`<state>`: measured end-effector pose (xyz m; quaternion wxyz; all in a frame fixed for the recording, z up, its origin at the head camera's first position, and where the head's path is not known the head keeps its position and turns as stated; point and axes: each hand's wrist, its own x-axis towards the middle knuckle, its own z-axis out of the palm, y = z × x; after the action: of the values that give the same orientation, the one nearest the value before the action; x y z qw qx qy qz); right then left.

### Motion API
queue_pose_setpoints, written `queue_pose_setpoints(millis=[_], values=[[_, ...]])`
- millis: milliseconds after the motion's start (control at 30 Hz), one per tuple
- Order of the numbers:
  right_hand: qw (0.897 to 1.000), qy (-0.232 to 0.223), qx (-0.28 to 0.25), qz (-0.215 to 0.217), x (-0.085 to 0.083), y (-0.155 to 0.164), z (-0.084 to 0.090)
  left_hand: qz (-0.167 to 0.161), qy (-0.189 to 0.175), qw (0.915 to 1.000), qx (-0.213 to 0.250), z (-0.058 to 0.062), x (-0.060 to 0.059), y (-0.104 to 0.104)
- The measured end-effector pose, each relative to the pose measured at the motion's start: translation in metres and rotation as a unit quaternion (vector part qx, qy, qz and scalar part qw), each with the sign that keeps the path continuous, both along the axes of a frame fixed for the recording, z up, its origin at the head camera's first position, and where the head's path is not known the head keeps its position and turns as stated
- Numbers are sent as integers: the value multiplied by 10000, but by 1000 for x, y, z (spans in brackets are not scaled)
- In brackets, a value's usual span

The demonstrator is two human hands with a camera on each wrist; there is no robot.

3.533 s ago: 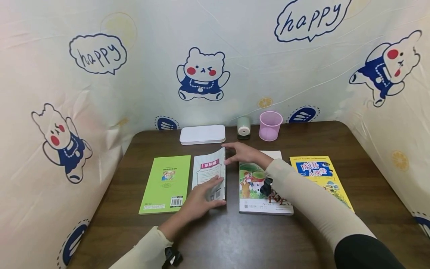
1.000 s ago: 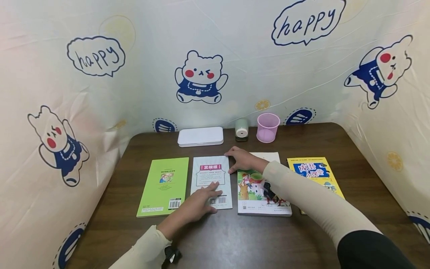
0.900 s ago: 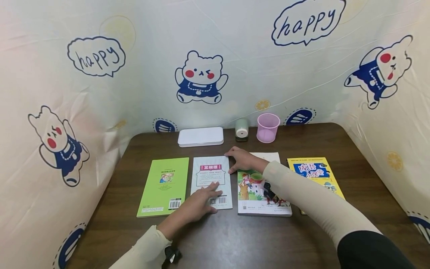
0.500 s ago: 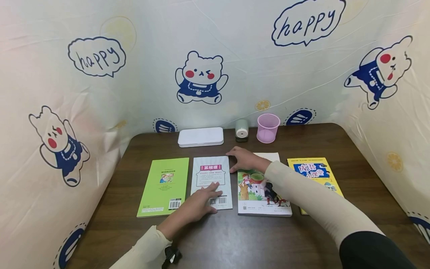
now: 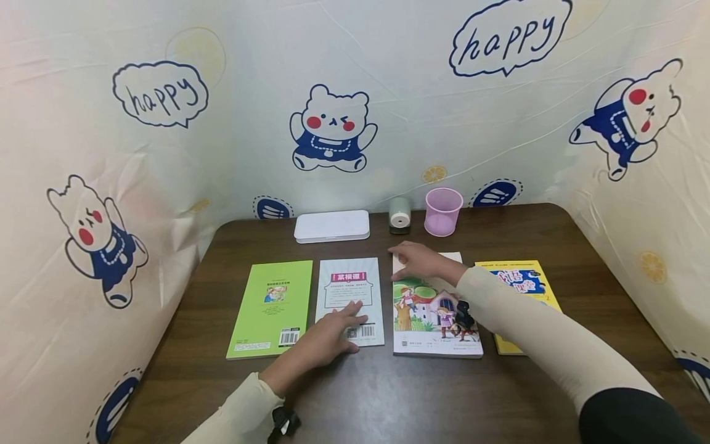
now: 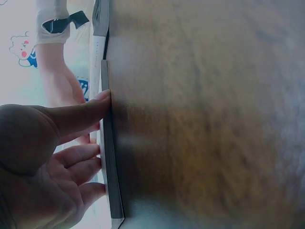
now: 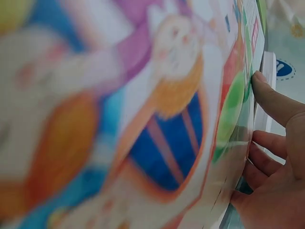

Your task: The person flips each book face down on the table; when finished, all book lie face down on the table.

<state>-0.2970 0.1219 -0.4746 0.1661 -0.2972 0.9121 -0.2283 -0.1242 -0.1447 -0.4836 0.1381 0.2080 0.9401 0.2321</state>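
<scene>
My left hand (image 5: 327, 336) rests on the lower part of a thin pale-blue book (image 5: 346, 280) with a pink title, lying flat on the table. Its fingers are spread over the cover; the left wrist view shows the thumb (image 6: 90, 109) at the book's near edge. My right hand (image 5: 424, 262) is over the top left part of a book with a cartoon cover (image 5: 427, 308), fingers reaching its left edge and hiding part of the cover. Its fingers are loosely extended, also in the right wrist view, where they touch the cover. The right forearm crosses a yellow book (image 5: 527, 282).
A green book (image 5: 272, 308) lies left of the pale-blue one. Along the back of the brown table (image 5: 377, 394) stand a white flat case (image 5: 331, 226), a small green pencil sharpener (image 5: 399, 213) and a pink cup (image 5: 444, 211). A printed curtain (image 5: 244, 123) hangs behind.
The pale-blue book, its right side raised between both hands earlier, now lies flat. My right hand has moved right, off its corner and onto the cartoon book. My left hand stays put lately.
</scene>
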Motion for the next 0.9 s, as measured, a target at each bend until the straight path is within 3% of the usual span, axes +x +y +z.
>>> queue_pose_setpoints(millis=[400, 900], values=[[9998, 82, -10, -158, 1, 41, 0, 6, 27, 10000, -7, -1, 0, 0], [9941, -437, -49, -994, 6, 105, 7, 62, -18, 10000, -31, 0, 1, 1]])
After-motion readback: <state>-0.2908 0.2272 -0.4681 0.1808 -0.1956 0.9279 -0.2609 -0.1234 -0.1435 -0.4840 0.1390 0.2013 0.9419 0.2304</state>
